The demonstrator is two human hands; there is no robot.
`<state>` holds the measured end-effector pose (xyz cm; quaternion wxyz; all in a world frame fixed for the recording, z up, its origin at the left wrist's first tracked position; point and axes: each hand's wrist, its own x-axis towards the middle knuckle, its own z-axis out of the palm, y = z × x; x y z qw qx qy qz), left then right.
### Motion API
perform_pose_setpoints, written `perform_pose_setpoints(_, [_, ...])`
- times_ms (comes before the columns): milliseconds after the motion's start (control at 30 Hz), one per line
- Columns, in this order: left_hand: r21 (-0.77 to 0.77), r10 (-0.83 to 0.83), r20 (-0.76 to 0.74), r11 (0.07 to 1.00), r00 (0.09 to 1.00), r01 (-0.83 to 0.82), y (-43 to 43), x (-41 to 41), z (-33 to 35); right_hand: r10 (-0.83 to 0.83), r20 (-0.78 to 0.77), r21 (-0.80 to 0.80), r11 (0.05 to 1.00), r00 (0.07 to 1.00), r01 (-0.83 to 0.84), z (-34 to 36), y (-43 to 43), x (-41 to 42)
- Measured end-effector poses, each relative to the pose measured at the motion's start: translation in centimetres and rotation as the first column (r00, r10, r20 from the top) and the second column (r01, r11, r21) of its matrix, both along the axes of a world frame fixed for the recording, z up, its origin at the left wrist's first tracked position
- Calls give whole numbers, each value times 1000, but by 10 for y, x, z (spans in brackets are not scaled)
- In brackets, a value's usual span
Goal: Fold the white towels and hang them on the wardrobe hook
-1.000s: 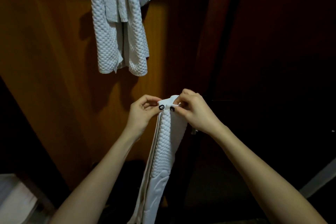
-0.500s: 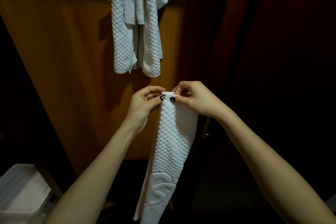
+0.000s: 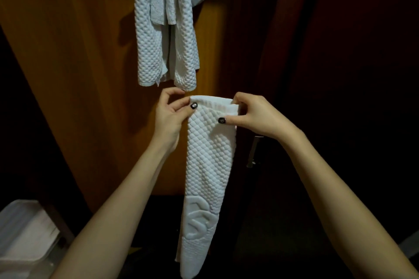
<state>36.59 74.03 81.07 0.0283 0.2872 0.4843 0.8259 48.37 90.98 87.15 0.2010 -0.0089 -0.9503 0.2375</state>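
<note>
White box (image 3: 25, 233) sits low at the near left of my view, beside the orange-brown wooden wardrobe panel (image 3: 68, 75). Further right, one quilted white towel (image 3: 165, 36) already hangs bunched high on that panel; its hook is hidden under the cloth. Just below it my left hand (image 3: 170, 113) pinches the top left corner of the folded towel (image 3: 208, 165), thumb in front and fingers curled behind. This towel hangs down as a long narrow strip between my forearms. My right hand (image 3: 256, 118) pinches its top right edge, thumb pressed on the front. A metal handle (image 3: 254, 152) shows on the dark door at right.
</note>
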Motion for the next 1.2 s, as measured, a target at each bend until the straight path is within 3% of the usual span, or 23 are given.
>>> perform_pose_setpoints(100, [-53,15,-84,998,996,-20,1,-6,-3,40,11,-11,999,999,-40,-6,11,6])
perform_pose_setpoints(167, [-154,92,-252,979,963,-133,3,-5,-4,51,-27,-14,999,998,-52,-9,14,4])
perform_pose_setpoints(267, [-259,155,-631,882,760,-394,4,-5,-4,51,-99,-69,996,994,-58,-13,14,0])
perform_pose_setpoints(333, [-282,126,-715,849,688,-448,1,-7,-5,49,-156,-82,995,986,-62,-14,13,-4])
perform_pose_setpoints(500, [-455,-23,-627,822,779,-342,1,-8,-4,15,-296,-146,987,955,-61,-14,16,-17])
perform_pose_setpoints(700, [-413,-112,-490,903,864,-117,10,0,-16,15,-391,-147,986,920,-78,-8,33,-18])
perform_pose_setpoints(833, [-487,-167,-538,862,826,-143,23,13,-20,29,-396,-218,968,918,-125,-1,44,-15])
perform_pose_setpoints(1000, [-445,-252,-443,895,861,33,34,15,-25,108,-355,-254,945,929,-207,11,46,1])
perform_pose_setpoints(1200, [-356,-126,-565,929,815,-103,46,18,-10,108,-383,-325,914,917,-243,21,49,8])
